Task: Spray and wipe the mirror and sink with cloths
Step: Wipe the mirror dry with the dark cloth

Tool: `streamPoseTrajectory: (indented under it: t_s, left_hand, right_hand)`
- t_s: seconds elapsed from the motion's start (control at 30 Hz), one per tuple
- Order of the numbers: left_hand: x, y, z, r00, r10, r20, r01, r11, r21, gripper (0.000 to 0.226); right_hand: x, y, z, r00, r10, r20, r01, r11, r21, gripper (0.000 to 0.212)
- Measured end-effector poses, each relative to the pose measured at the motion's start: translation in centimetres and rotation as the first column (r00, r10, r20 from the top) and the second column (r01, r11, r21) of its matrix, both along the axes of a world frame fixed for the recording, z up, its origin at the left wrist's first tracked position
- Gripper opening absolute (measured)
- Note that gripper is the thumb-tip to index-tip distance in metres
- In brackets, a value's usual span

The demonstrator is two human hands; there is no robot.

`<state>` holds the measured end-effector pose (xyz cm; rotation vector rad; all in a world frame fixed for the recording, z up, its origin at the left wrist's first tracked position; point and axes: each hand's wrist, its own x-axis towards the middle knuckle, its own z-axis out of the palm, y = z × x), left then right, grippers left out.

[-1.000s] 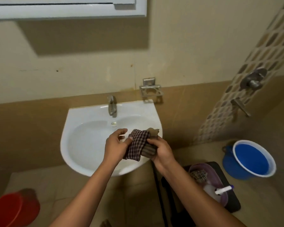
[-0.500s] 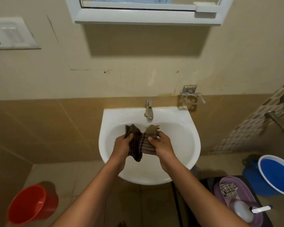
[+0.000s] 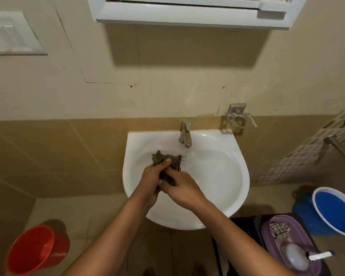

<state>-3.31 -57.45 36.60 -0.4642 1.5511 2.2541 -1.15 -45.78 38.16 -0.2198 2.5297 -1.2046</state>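
A dark checked cloth [image 3: 163, 158] is bunched over the white sink [image 3: 227, 176], left of the drain and below the metal tap [image 3: 185, 136]. My left hand [image 3: 151, 180] grips the cloth from the left, thumb on top. My right hand [image 3: 182, 189] closes on its lower end from the right, close against the left hand. Most of the cloth is hidden between the hands. The white mirror frame [image 3: 187, 14] runs along the top edge; almost none of the glass shows.
A red bucket [image 3: 32, 251] stands on the floor at the lower left. A blue bucket [image 3: 335, 212] sits at the right. A purple basket [image 3: 303, 236] on a black stool holds a spray bottle [image 3: 299, 257] and another checked cloth [image 3: 279, 230]. A metal holder [image 3: 239, 116] juts from the wall.
The hands have come together and bunched the cloth, which was spread between them. The view has shifted so the sink sits more centred and lower.
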Motion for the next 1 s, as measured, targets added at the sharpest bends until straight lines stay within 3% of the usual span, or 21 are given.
streamPoseTrajectory:
  t_s: [0.07, 0.1, 0.17, 0.23, 0.33, 0.43, 0.5, 0.6, 0.73, 0.87, 1.0]
  left_hand:
    - [-0.2, 0.0, -0.2, 0.999, 0.025, 0.032, -0.026, 1.000, 0.011, 0.028]
    - [-0.4, 0.1, -0.1, 0.998, 0.034, 0.046, -0.035, 0.999, 0.023, 0.029]
    - [-0.6, 0.4, 0.1, 0.996, 0.044, 0.077, -0.052, 0.993, 0.107, 0.033]
    - [-0.9, 0.8, 0.9, 0.996, 0.039, 0.078, -0.055, 0.976, 0.210, 0.035]
    - [-1.6, 1.5, 2.7, 0.999, -0.030, 0.033, 0.019, 0.956, 0.292, 0.033]
    - [-2.4, 2.7, 4.9, 0.987, -0.144, -0.076, 0.157, 0.961, 0.227, 0.029]
    - [-3.1, 3.2, 6.4, 0.970, -0.188, -0.155, 0.203, 0.975, 0.090, 0.026]
    - [-4.0, 3.5, 8.5, 0.936, -0.186, -0.298, 0.111, 0.961, -0.251, 0.014]
    - [-5.1, 3.1, 11.1, 0.870, -0.180, -0.460, -0.162, 0.776, -0.609, 0.013]
    - [-5.8, 2.4, 13.4, 0.807, -0.281, -0.519, -0.300, 0.563, -0.770, 0.016]
    - [-6.6, 1.9, 16.9, 0.668, -0.385, -0.637, -0.489, 0.419, -0.765, 0.015]
  right_hand:
    - [-0.4, 1.4, -0.2, 0.996, -0.011, 0.089, 0.025, 0.986, -0.165, 0.029]
    - [-0.8, 2.3, -0.3, 0.989, -0.092, 0.115, 0.120, 0.958, -0.260, 0.025]
    - [-1.7, 4.5, -0.6, 0.921, -0.362, 0.146, 0.389, 0.827, -0.405, 0.019]
    - [-2.8, 7.0, -0.9, 0.858, -0.442, 0.262, 0.511, 0.676, -0.531, 0.035]
    - [-3.6, 8.8, -1.1, 0.876, 0.006, 0.482, 0.431, 0.438, -0.789, 0.059]
    - [-3.7, 8.3, -0.2, 0.838, 0.266, 0.476, 0.431, 0.211, -0.877, 0.065]
    - [-4.0, 7.6, 0.6, 0.840, 0.301, 0.451, 0.422, 0.161, -0.892, 0.059]
    - [-4.4, 7.3, 1.8, 0.841, 0.305, 0.447, 0.421, 0.149, -0.895, 0.053]
    - [-4.6, 7.4, 3.9, 0.860, 0.214, 0.463, 0.447, 0.121, -0.886, 0.042]
    - [-4.4, 7.3, 5.9, 0.895, 0.110, 0.433, 0.421, 0.115, -0.900, 0.036]
    - [-5.1, 7.3, 9.7, 0.942, 0.055, 0.332, 0.329, 0.056, -0.943, 0.035]
